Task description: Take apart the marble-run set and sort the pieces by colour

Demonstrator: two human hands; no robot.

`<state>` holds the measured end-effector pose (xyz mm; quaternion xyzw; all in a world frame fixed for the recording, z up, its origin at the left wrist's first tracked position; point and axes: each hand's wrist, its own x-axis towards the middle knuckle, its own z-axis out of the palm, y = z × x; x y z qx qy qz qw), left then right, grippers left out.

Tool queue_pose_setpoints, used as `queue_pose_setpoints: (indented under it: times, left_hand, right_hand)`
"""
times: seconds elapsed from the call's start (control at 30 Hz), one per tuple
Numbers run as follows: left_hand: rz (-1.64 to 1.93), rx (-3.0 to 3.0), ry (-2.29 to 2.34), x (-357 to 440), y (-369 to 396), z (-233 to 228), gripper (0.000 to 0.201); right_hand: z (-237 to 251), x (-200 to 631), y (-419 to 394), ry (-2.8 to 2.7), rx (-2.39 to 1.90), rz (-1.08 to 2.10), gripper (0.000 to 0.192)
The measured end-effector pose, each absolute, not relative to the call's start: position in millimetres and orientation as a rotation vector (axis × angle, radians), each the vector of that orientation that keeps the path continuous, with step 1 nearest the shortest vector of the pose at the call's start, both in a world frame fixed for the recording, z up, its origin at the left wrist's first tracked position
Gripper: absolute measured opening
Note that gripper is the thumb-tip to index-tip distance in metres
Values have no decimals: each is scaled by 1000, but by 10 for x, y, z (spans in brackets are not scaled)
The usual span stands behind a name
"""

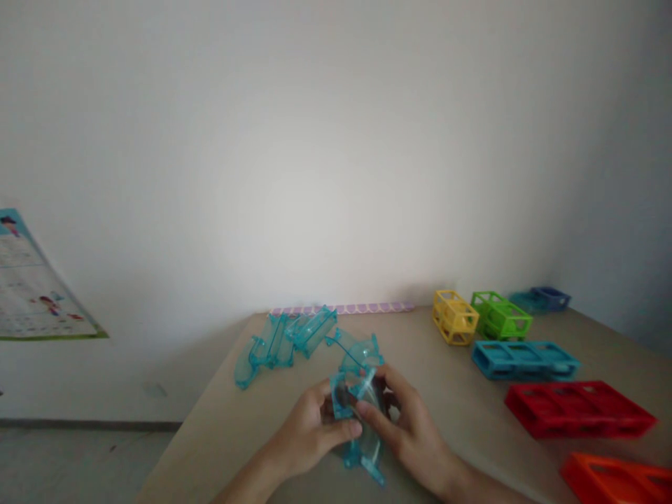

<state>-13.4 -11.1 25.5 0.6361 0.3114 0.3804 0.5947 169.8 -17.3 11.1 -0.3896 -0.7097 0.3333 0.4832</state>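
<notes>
My left hand (309, 430) and my right hand (407, 427) meet low in the middle of the view, both gripping one clear teal plastic track piece (362, 420) just above the wooden table (236, 420). The piece is curved and see-through; its lower end pokes out below my fingers. Right behind it lies another curved teal piece (357, 350). Further back left, several straight teal track pieces (283, 339) lie in a loose heap.
Open plastic block frames stand to the right: yellow (454, 317), green (501, 316), long blue (525, 359), red (577, 408), orange (617, 479), and dark blue (543, 299) at the back. A purple strip (341, 309) lies against the wall. A poster (31, 287) hangs at left.
</notes>
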Motion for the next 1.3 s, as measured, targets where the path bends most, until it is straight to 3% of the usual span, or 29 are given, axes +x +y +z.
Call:
queue_pose_setpoints:
  times: [0.4,0.5,0.67,0.93,1.1,1.3]
  left_hand:
    - [993,1573,1108,-198,-15,176,38]
    - [1056,1676,1055,-199,-38,246,33]
    - [1143,1752,1006,-219,-62,312,47]
    - [1123,1621,1110,-214,-43,344,41]
    - [1180,1648,1062,-210,-54,320,38]
    - [1006,1574,968,-211,-105,271,40]
  right_hand:
    - [81,1698,-84,-1529,-1014,956,30]
    - [114,1710,-110,-1533,-988,1054,35]
    - [155,1728,-145,-1529,-856,1226,39]
    - [92,1675,-157,-1410,-666,1576,40]
    - [26,1653,-123,-1416,-776,1606,41]
    - [33,1636,-107,-1463,-849,1513,44]
